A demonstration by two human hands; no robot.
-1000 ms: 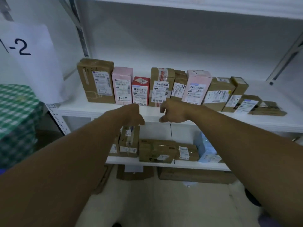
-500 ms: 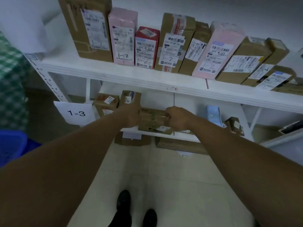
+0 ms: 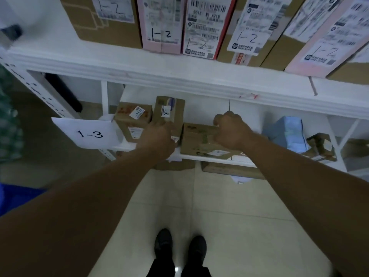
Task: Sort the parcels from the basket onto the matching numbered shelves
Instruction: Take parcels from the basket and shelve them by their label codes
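From my end, both forearms are uncovered along their whole visible length, the left forearm (image 3: 89,196) and the right forearm (image 3: 299,176) alike. The left hand (image 3: 157,136) and right hand (image 3: 229,130) are bare too. At the bottom edge I can see dark trousers (image 3: 159,271), only the lower legs showing, above black shoes (image 3: 163,243) with rounded toes. The light is too dim for me to make out laces or seams.
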